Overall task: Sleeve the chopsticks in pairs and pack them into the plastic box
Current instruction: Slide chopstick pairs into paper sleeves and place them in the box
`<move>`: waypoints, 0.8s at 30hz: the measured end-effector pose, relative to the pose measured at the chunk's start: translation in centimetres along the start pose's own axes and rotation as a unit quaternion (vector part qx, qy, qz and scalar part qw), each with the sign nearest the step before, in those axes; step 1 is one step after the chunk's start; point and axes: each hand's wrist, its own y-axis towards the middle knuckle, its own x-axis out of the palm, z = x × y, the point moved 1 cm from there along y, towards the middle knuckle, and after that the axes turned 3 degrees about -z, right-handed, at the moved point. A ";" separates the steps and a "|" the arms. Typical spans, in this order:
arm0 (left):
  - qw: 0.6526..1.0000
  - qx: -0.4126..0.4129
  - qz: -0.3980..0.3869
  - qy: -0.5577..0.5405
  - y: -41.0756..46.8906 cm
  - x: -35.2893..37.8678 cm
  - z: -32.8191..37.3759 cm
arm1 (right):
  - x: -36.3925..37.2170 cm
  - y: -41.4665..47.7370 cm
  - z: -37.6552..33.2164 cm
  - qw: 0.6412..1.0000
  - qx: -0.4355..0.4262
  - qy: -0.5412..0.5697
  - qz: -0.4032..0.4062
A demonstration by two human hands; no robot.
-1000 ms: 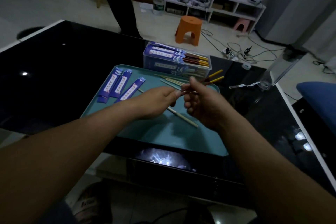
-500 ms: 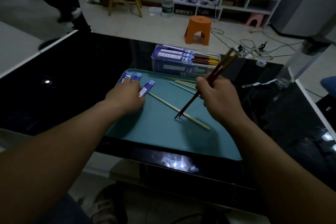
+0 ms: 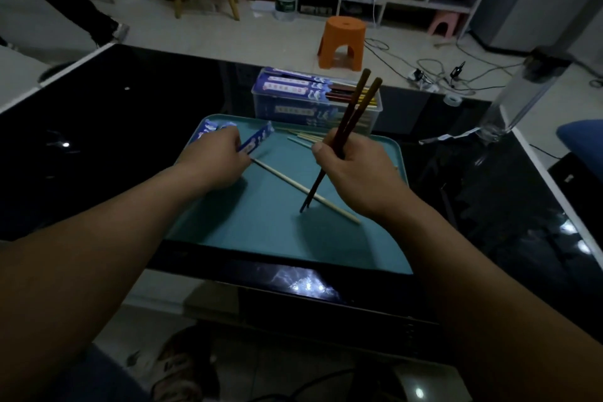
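Observation:
My right hand (image 3: 354, 170) grips a pair of dark brown chopsticks (image 3: 350, 114), held steeply with their thin tips touching the teal tray (image 3: 261, 238). My left hand (image 3: 213, 160) pinches a blue paper sleeve (image 3: 257, 139) at the tray's back left, its far end lifted. More blue sleeves (image 3: 208, 126) peek out behind that hand. A pale wooden chopstick (image 3: 303, 189) lies diagonally across the tray. Several more pale chopsticks (image 3: 305, 137) lie near the back rim. The clear plastic box (image 3: 313, 112) behind the tray holds sleeved pairs.
The tray sits on a glossy black table (image 3: 130, 114) whose front edge is near me. A clear bottle (image 3: 518, 98) stands at the right. On the floor beyond are an orange stool (image 3: 342, 42), cables, a wooden stool, a white shelf and a person's leg at the left.
My left hand left the chopsticks, moved to the sleeves at the left and took hold of one. My right hand stood the dark pair upright with its tips on the tray.

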 end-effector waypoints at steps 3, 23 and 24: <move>0.994 0.035 -0.009 -0.102 -1.1 -0.7 1.4 | 0.0 0.2 0.0 1.000 0.000 0.016 0.001; 0.972 0.211 -0.100 -0.017 -4.7 2.2 2.7 | -0.1 -0.2 2.0 0.993 0.099 0.049 -0.042; 0.971 0.218 -0.093 -0.008 -4.5 2.1 2.9 | -0.1 -0.2 2.2 0.992 0.105 0.052 -0.041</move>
